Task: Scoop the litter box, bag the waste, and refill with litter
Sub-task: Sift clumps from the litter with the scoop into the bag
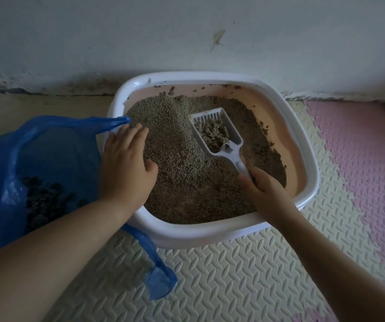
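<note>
At frame centre, the right hand [264,189] grips the white scoop [219,135], holding clumps above the litter box [210,235], while the left hand [126,163] rests flat, fingers straight, beside the blue bag [24,159] at left.

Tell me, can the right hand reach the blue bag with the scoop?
Probably yes. The right hand grips the scoop, and the blue bag gapes beside the litter box. Only the left hand lies between, so lift over it.

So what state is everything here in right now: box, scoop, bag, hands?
Litter box: litter heaped unevenly inside.
Scoop: loaded with clumps.
Blue bag: open, dark waste inside.
Left hand: flat on the litter.
Right hand: grips the scoop handle.
</note>
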The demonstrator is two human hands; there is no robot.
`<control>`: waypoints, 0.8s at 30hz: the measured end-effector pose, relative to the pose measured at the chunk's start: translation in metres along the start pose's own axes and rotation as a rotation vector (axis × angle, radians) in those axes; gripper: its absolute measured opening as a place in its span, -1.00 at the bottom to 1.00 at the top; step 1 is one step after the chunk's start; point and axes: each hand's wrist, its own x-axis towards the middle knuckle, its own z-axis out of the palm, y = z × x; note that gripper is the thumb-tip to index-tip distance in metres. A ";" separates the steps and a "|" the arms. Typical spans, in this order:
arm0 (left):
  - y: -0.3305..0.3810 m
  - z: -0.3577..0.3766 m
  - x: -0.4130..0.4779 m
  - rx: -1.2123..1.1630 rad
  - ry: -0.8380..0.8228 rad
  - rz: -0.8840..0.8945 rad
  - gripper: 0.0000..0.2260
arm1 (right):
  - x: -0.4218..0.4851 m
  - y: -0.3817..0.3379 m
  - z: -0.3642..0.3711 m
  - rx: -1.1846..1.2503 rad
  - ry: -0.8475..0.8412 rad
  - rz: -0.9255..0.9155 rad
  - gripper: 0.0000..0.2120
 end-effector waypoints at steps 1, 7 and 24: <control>0.000 0.000 0.000 0.000 -0.002 -0.001 -0.48 | 0.000 0.000 0.000 -0.011 0.000 -0.001 -0.64; 0.000 0.000 0.000 -0.003 -0.004 -0.005 -0.48 | 0.001 0.001 0.000 -0.052 -0.013 0.016 -0.67; 0.000 -0.003 -0.002 -0.051 -0.006 -0.005 -0.48 | -0.006 -0.012 -0.004 -0.082 -0.046 0.002 -0.70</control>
